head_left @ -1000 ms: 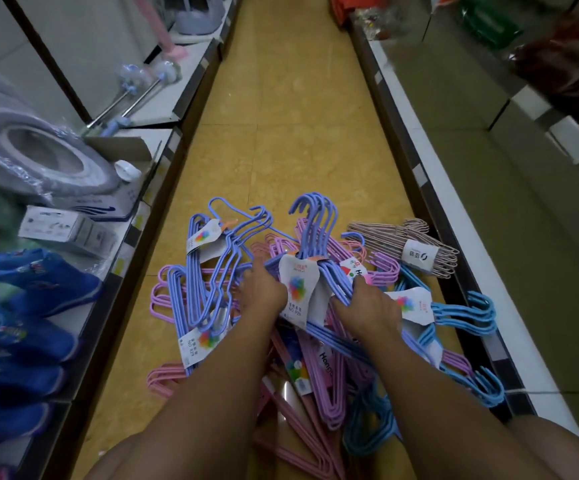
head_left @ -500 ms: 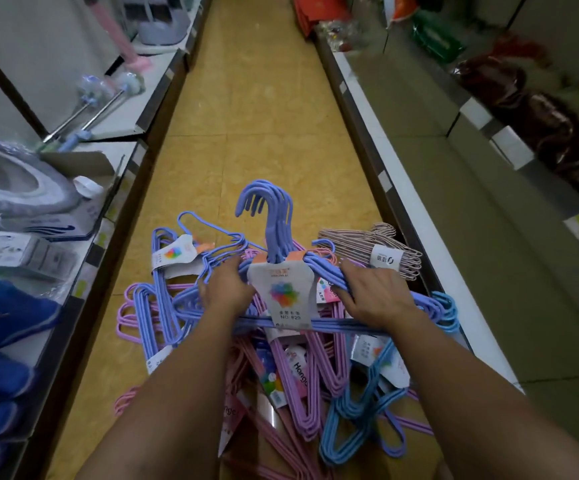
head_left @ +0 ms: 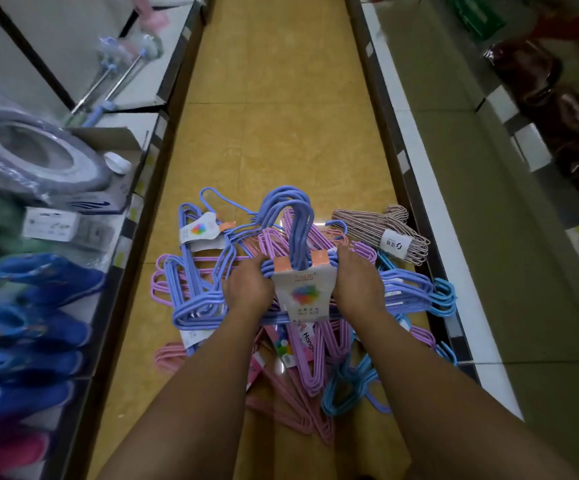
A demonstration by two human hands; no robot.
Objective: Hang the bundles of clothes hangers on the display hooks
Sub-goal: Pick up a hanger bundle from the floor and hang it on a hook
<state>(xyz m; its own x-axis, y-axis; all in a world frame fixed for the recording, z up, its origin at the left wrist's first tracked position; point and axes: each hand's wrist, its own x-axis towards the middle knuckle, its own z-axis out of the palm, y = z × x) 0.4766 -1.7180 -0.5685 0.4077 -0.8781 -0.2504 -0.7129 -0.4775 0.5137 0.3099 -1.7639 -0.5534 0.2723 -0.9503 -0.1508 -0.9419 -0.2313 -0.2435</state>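
Observation:
A periwinkle-blue hanger bundle (head_left: 295,233) with a white and orange label is held level above the heap, its hooks pointing away from me. My left hand (head_left: 248,285) grips its left shoulder and my right hand (head_left: 357,280) grips its right shoulder. Below them lies a pile of hanger bundles (head_left: 312,358) in purple, pink and light blue on the yellow floor. Another blue bundle (head_left: 194,258) with a label lies at the pile's left. A beige bundle (head_left: 385,233) rests at the far right. No display hooks are in view.
The yellow aisle floor (head_left: 281,116) runs ahead between two low shelves. The left shelf (head_left: 135,188) carries blue shoes (head_left: 38,306), small boxes and a wrapped grey toilet seat (head_left: 28,157). The right shelf (head_left: 433,188) has a white edge, with dark packaged goods further right.
Both hands have lifted the blue bundle higher off the pile and turned it square to me; the hands now sit closer together at the label. The view tilted slightly.

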